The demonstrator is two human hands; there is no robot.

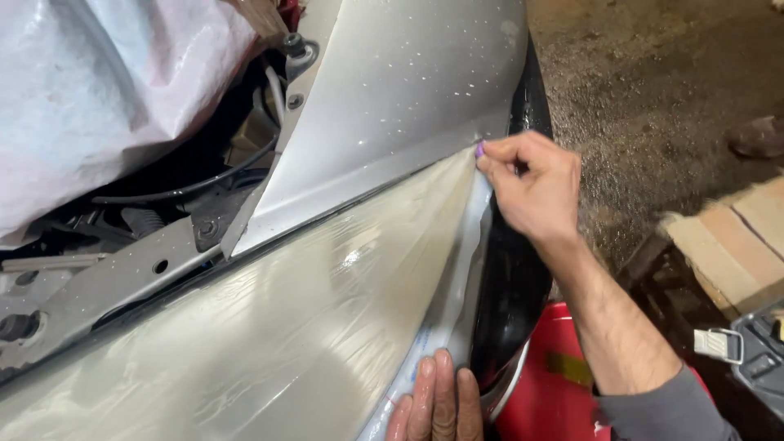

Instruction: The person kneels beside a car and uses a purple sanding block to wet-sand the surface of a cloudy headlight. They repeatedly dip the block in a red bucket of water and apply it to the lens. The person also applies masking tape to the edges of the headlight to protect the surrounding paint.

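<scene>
Head camera looks down at a silver car fender (392, 90). Clear plastic film (269, 327) covers the near panel, from the left side up to a strip of pale tape (472, 245) along its right edge. The right hand (531, 184) pinches the far end of the tape with closed fingers. The left hand (437, 404) lies flat, fingers together, pressing the near end down. It looks like a taping step. Next, the tape would need smooth, firm pressing. The film looks shiny and wrinkly.
</scene>
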